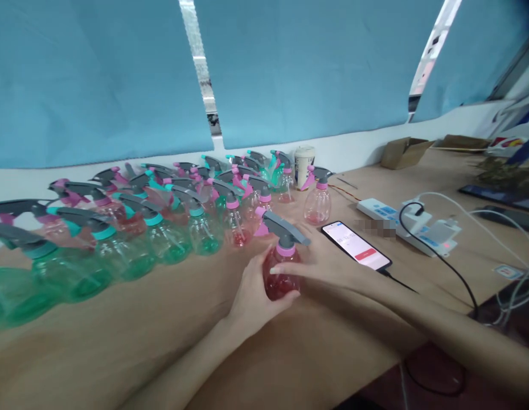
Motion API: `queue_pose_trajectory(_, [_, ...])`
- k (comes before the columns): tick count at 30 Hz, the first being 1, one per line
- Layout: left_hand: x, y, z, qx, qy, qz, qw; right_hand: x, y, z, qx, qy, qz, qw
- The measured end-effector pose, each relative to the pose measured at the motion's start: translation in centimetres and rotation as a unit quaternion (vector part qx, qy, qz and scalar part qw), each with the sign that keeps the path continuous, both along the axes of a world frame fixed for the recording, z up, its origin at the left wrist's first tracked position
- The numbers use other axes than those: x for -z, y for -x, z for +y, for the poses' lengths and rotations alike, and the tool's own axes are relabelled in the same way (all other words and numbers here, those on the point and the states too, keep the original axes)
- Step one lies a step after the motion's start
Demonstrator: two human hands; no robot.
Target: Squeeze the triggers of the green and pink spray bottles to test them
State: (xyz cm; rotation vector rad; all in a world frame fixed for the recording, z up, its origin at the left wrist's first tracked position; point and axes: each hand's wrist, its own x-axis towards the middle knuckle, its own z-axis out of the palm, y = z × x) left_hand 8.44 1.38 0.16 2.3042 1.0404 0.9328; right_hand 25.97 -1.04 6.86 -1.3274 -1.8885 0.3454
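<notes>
Left of the phone (358, 245), a pink-collared spray bottle (285, 257) is held roughly upright above or on the desk (183, 336), though whether its base touches the wood I cannot tell; the left hand (252, 290) has its fingers clamped around the lower body, and the right hand (322, 265), nearer the phone, closes on the same body with a digit across its front. Farther left of the phone crowd green and pink spray bottles (204, 230); just beyond it stands a lone pink-collared bottle (318, 204), with a paper cup (304, 165) farther back; right of it lies a white power strip (411, 228).
</notes>
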Motion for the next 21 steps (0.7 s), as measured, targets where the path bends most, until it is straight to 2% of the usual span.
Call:
queue_pose_trajectory(3, [-0.2,0.9,-0.4,0.021,0.020,0.012,1.000,-0.7,1.1,0.4,-0.066,0.012,0.062,0.996])
queue_pose_trajectory(5, [-0.4,1.5,-0.7,0.042,0.035,0.017,0.998,-0.7,2.0,0.5,-0.080,0.019,0.090,0.993])
queue_pose_trajectory(13, [-0.6,4.1,-1.6,0.055,0.019,0.060,0.997,1.2,4.2,0.7,-0.010,0.024,0.099,0.995])
queue_pose_trajectory(18, [-0.2,5.8,-1.6,0.058,-0.022,0.124,0.990,0.9,4.8,1.0,0.071,0.005,0.105,0.992])
queue_pose_trajectory(21, [0.5,6.9,-1.4,0.027,-0.059,0.175,0.982,0.9,4.9,1.6,0.066,0.011,0.121,0.990])
